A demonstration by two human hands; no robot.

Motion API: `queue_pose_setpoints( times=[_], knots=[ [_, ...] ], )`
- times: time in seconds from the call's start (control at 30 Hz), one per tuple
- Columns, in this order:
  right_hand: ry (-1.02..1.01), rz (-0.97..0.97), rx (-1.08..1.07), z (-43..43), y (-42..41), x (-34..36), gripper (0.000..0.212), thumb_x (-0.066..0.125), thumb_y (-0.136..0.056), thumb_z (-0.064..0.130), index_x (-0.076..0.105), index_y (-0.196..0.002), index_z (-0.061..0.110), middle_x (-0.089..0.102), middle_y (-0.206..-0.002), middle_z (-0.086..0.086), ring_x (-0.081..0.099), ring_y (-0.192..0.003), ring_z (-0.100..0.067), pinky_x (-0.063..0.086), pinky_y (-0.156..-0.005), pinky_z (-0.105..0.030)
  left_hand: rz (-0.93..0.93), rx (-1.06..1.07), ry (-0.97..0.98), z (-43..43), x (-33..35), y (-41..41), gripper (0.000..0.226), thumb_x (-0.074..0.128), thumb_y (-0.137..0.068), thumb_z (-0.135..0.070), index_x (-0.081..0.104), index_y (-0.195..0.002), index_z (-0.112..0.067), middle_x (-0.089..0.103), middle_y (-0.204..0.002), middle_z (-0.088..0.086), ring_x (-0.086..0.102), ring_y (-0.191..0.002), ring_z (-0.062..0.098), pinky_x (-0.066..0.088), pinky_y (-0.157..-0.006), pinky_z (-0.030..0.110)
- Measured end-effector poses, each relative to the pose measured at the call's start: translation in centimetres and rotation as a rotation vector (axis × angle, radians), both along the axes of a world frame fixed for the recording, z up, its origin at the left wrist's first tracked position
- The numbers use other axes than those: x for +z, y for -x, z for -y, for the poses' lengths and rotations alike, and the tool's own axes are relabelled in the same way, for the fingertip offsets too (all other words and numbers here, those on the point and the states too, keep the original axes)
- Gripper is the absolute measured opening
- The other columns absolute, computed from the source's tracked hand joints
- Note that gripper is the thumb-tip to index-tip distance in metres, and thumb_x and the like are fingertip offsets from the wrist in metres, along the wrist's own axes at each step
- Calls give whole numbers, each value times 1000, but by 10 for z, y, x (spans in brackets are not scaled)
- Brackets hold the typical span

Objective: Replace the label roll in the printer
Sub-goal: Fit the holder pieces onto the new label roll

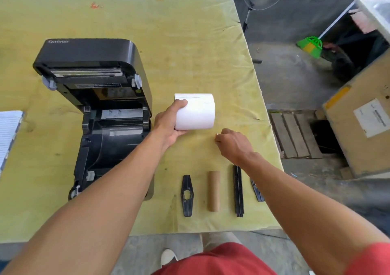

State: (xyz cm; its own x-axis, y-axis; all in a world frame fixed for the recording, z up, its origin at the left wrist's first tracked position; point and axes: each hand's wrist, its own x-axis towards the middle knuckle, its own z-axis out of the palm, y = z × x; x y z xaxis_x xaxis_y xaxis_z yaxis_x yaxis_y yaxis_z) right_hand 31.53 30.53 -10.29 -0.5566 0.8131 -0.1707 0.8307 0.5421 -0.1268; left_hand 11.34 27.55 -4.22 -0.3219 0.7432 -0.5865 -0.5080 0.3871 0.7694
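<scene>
Your left hand (168, 125) has the new label roll (195, 112) wrapped by its end, just right of the open printer (99, 110). Your right hand (233, 145) is pinched shut near the roll, maybe on a bit of tape, can't tell. Peel the leading edge clean before threading the spindle (238, 190), which lies nearer you beside the empty core (214, 191).

blurred logo on printer lid (84, 51), box sticker (371, 117) print unreadable
</scene>
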Motion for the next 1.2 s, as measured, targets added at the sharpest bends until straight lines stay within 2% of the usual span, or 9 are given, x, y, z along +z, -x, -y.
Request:
queue_pose_setpoints(
  times=[0.27, 0.4, 0.47, 0.53, 0.63, 0.7, 0.83, 1.07, 1.2],
  knots=[
    [91, 40, -74, 13, -2, 0, 27, 46, -92, 19, 72, -99, 16, 62, -92, -7, 62, -79, -35, 51, -63, -35, 10, -6, -1, 6, 1, 3, 20, 71, -83, -25, 60, -96, -16, 65, -102, 10, 64, -96, 29, 54, -88, 51],
    [267, 70, -242, 11, -2, 18, 27, 49, -89, 22, 72, -102, 19, 70, -97, -8, 63, -79, -33, 48, -62, -31, 5, -16, -14, 15, 11, 3, 21, 73, -82, -25, 60, -96, -16, 65, -104, 10, 63, -96, 29, 54, -88, 51],
    [335, -96, -359, 12, -3, 30, 23, 54, -88, 26, 74, -92, 17, 72, -92, -7, 65, -77, -30, 48, -62, -30, -5, -32, -22, 21, 16, 4, 22, 73, -82, -25, 58, -96, -16, 65, -103, 9, 63, -96, 28, 52, -91, 52],
    [411, -475, -516, 20, -4, 50, 20, 60, -92, 29, 74, -85, 17, 68, -83, -7, 61, -71, -25, 46, -62, -31, -6, -51, -32, 29, 22, 6, 24, 73, -81, -26, 58, -97, -16, 65, -103, 9, 63, -97, 29, 51, -93, 52],
    [712, -937, -661, 36, 1, 83, 42, 64, -90, 50, 68, -116, 17, 64, -104, -4, 65, -84, -20, 54, -69, -34, -6, -65, -44, 42, 30, 9, 26, 74, -80, -26, 58, -98, -16, 64, -102, 10, 62, -94, 27, 51, -91, 50],
    [820, -970, -602, 46, 10, 95, 56, 68, -84, 56, 62, -128, 22, 63, -118, -3, 66, -101, -23, 57, -79, -38, -14, -80, -47, 52, 36, 8, 28, 74, -80, -28, 59, -99, -15, 64, -102, 10, 63, -92, 28, 52, -88, 48],
    [775, -1010, -587, 65, 27, 102, 57, 74, -80, 53, 64, -125, 19, 65, -125, -3, 62, -114, -28, 54, -88, -42, -20, -116, -53, 72, 47, 8, 40, 74, -79, -33, 58, -110, -14, 64, -102, 11, 63, -94, 30, 53, -86, 48],
    [693, -1167, -742, 93, 37, 116, 55, 73, -78, 53, 68, -116, 12, 65, -124, -3, 56, -120, -26, 45, -100, -48, -21, -222, -121, 102, 62, 14, 50, 76, -79, -43, 60, -119, -18, 62, -108, 6, 60, -104, 28, 49, -97, 50],
    [735, -1234, -876, 100, 33, 130, 48, 73, -78, 53, 66, -111, 20, 65, -120, -2, 54, -119, -27, 45, -100, -47, -173, -325, -191, 108, 63, 10, 30, 76, -80, -39, 69, -104, -21, 66, -116, 3, 58, -112, 26, 43, -98, 47]
  ],
)
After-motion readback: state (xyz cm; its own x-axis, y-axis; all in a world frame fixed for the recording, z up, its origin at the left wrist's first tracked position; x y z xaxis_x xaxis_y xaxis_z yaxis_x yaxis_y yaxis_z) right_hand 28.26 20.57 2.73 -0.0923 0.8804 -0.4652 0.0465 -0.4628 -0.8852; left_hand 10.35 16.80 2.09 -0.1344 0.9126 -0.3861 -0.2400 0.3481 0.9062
